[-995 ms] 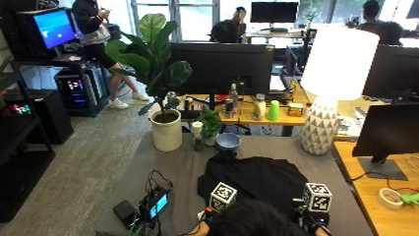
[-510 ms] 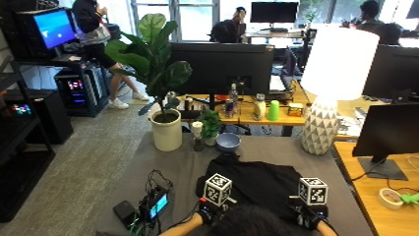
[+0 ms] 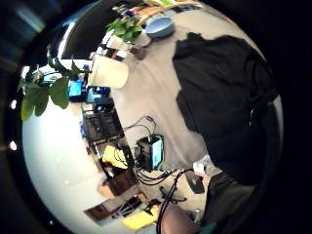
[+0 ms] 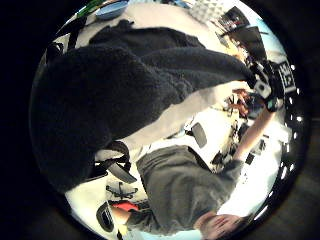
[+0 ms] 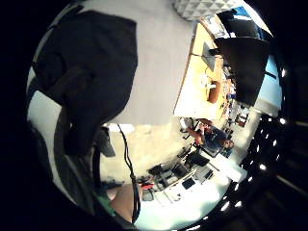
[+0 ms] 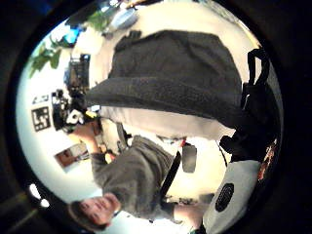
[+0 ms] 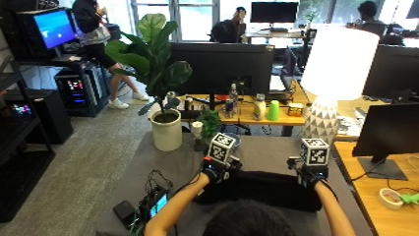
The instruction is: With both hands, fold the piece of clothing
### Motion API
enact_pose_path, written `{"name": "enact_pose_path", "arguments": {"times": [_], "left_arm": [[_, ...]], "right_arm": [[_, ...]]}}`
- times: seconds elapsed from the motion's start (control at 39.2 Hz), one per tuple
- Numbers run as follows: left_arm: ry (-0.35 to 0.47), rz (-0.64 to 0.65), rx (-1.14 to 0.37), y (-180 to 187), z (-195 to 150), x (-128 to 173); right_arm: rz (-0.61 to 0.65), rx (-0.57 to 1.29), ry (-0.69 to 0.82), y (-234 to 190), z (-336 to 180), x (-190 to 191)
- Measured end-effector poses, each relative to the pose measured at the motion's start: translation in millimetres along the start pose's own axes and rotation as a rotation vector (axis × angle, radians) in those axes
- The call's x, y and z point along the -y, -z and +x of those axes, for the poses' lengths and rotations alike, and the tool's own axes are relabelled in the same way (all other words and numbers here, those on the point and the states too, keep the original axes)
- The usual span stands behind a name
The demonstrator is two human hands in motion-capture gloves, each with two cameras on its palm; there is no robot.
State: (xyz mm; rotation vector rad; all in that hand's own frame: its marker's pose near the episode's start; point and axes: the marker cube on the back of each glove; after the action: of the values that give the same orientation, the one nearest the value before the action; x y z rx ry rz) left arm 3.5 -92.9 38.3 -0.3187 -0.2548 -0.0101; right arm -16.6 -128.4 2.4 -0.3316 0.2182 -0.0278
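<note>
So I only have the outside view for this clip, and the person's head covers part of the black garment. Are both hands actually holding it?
Observer: The right thumb side palm view shows the black garment stretched in a band between the two hands, with one hand at its far end gripping it.
Operator: Is it off the table?
Observer: Partly. The left thumb side palm view shows the near edge raised, with grey table visible beneath it.
Operator: Anything beyond the garment?
Observer: The left little finger side palm view shows a blue bowl on the table just past the garment.
</note>
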Motion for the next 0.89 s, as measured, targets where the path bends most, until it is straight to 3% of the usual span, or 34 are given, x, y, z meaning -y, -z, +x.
{"name": "enact_pose_path", "arguments": {"times": [0.1,0.18,0.33,0.41,0.48,0.59,0.71,0.82,0.89], "left_arm": [[0.113,-0.008,0.007,18,-1,40],[0.246,-0.045,0.036,13,-8,57],[0.435,-0.064,0.054,-25,-33,91],[0.479,0.076,0.046,-24,-45,99],[0.479,0.225,0.023,-15,-51,101],[0.419,0.263,-0.004,-7,-47,85],[0.219,0.056,-0.193,-36,-5,46],[0.213,-0.150,-0.242,-83,15,33],[0.231,-0.235,-0.217,-109,19,32]], "right_arm": [[0.078,0.013,-0.123,-3,12,84],[0.107,0.047,-0.169,-17,10,120],[0.215,0.079,-0.251,-22,-20,84],[0.283,0.072,-0.261,-27,-9,91],[0.316,0.048,-0.278,-30,11,101],[0.215,0.075,-0.324,-45,39,113],[0.068,0.147,-0.438,-72,65,95],[0.009,0.139,-0.492,-110,73,87],[-0.037,0.136,-0.521,-133,75,88]]}}
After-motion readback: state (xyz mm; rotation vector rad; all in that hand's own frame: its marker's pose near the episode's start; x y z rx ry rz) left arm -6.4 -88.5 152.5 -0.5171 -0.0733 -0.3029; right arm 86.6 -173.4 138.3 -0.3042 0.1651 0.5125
